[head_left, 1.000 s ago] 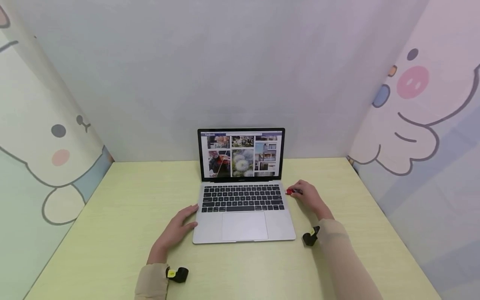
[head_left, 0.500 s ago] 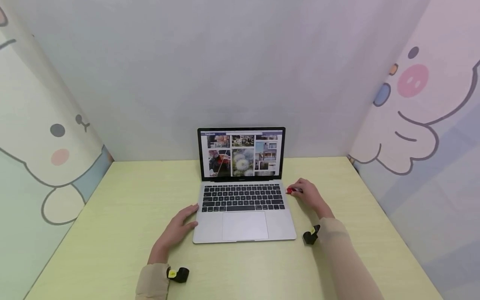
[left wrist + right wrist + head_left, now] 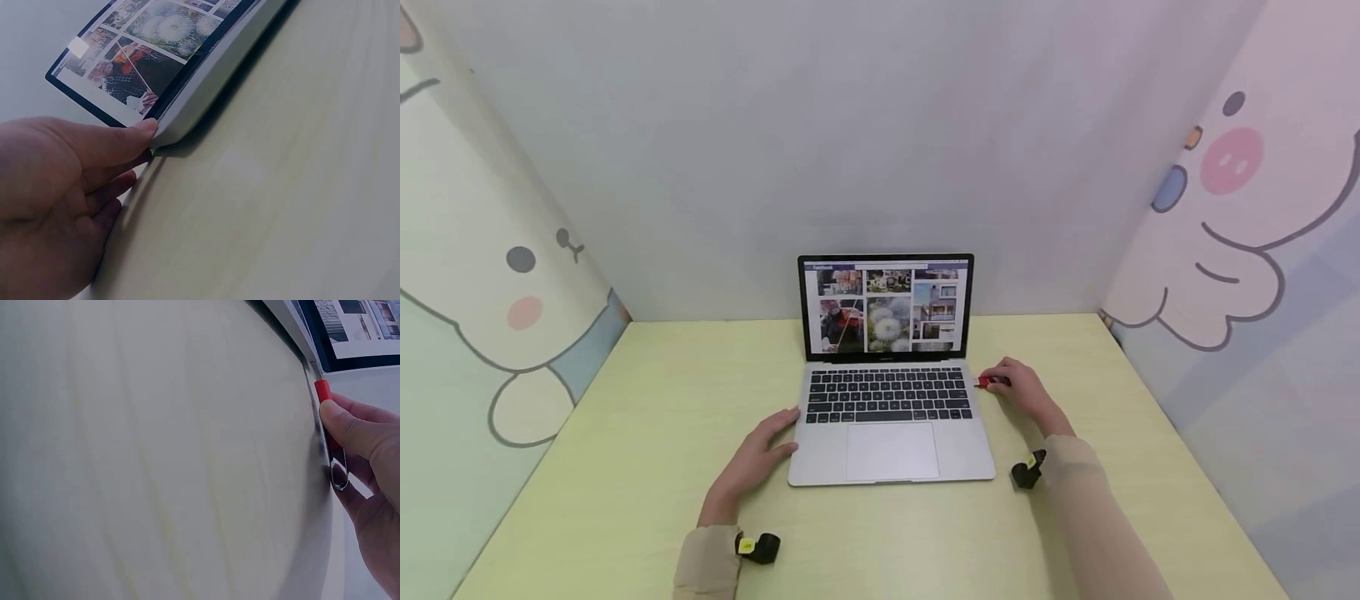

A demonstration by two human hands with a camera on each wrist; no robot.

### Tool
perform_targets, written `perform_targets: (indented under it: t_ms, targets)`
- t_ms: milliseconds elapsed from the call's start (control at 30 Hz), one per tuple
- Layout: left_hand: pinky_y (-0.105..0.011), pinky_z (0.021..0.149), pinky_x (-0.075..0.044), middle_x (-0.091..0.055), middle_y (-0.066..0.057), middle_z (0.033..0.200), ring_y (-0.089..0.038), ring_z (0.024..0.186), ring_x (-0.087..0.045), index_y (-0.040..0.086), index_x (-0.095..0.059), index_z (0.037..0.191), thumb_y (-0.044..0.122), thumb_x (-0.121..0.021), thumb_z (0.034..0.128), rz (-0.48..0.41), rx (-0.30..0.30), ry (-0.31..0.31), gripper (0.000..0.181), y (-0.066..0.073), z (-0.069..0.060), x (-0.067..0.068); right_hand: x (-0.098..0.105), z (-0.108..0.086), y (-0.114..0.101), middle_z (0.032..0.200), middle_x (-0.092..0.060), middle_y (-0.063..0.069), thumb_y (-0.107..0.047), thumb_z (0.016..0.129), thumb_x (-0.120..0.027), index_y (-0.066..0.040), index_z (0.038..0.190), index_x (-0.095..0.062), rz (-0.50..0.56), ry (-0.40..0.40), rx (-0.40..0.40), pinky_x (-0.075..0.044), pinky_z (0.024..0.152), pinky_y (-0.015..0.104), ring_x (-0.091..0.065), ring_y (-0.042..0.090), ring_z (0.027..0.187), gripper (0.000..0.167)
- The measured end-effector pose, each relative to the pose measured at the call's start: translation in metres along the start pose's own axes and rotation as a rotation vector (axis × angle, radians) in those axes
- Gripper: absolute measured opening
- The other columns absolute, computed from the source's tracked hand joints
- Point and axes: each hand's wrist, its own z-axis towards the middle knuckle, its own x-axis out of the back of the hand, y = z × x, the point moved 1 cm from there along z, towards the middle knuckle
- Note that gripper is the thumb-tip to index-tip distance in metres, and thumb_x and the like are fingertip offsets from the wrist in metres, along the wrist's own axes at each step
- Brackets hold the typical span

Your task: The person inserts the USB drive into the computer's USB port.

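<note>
An open silver laptop stands on the table with a page of photos on its lit screen. At its left side my left hand touches the edge with thumb and fingertips, the fingers fairly straight. In the left wrist view the thumb of my left hand lies at the laptop's front left corner. Beside the right edge, my right hand pinches a red USB flash drive. The right wrist view shows the flash drive with a metal loop at its rear. Whether its plug sits in a port I cannot tell.
The pale yellow table reaches back to a plain grey curtain. Cartoon-printed curtains hang along both sides. Each wrist carries a small black camera, such as the left camera.
The head view shifts very slightly. Both hands, the laptop and the USB flash drive keep their places relative to one another.
</note>
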Motion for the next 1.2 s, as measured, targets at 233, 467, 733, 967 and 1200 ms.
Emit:
perform_targets:
  t_ms: [233,467,733,967,1200]
  targets:
    - [-0.057,0.121,-0.019,-0.033,-0.019,0.156,-0.041,0.146,-0.025,0.008,-0.041,0.147,0.010,-0.059,0.0941,0.018,0.010,0.004,0.056,-0.0013,0.0002,0.0005,-0.0011,0.0011,0.0016,0.093,-0.063,0.010,-0.007,0.087,-0.069,-0.003,0.107,-0.073,0.014,-0.007,0.016,-0.045,0.074,0.033,-0.055,0.022,0.084,0.021]
    - [-0.056,0.121,-0.018,-0.033,-0.019,0.156,-0.041,0.146,-0.024,0.008,-0.040,0.147,0.011,-0.059,0.0944,0.019,0.015,-0.002,0.056,-0.0007,0.0003,0.0003,-0.0027,0.0022,0.0000,0.095,-0.063,0.011,-0.007,0.087,-0.069,-0.002,0.107,-0.073,0.006,-0.015,0.013,-0.048,0.077,0.036,-0.056,0.023,0.086,0.021]
    - [-0.056,0.121,-0.018,-0.032,-0.019,0.156,-0.041,0.146,-0.024,0.009,-0.040,0.148,0.011,-0.059,0.0943,0.016,0.010,-0.005,0.056,0.0001,0.0014,-0.0005,-0.0014,0.0037,0.0000,0.095,-0.063,0.011,-0.007,0.088,-0.068,-0.002,0.107,-0.073,-0.012,-0.025,0.016,-0.050,0.079,0.041,-0.058,0.024,0.087,0.021]
    - [-0.056,0.121,-0.018,-0.032,-0.019,0.156,-0.041,0.146,-0.024,0.009,-0.040,0.147,0.011,-0.059,0.0944,0.011,0.013,-0.007,0.056,0.0009,0.0021,-0.0008,-0.0030,0.0055,-0.0037,0.094,-0.064,0.010,-0.006,0.087,-0.069,-0.002,0.105,-0.073,-0.012,-0.021,0.043,-0.049,0.077,0.039,-0.058,0.023,0.085,0.019]
    - [-0.056,0.121,-0.018,-0.033,-0.019,0.156,-0.041,0.146,-0.025,0.009,-0.041,0.147,0.011,-0.059,0.0942,0.013,0.015,-0.005,0.056,0.0003,0.0028,-0.0014,-0.0033,0.0047,-0.0050,0.095,-0.065,0.011,-0.007,0.087,-0.069,-0.002,0.105,-0.074,-0.001,-0.015,0.023,-0.051,0.081,0.043,-0.059,0.025,0.088,0.020]
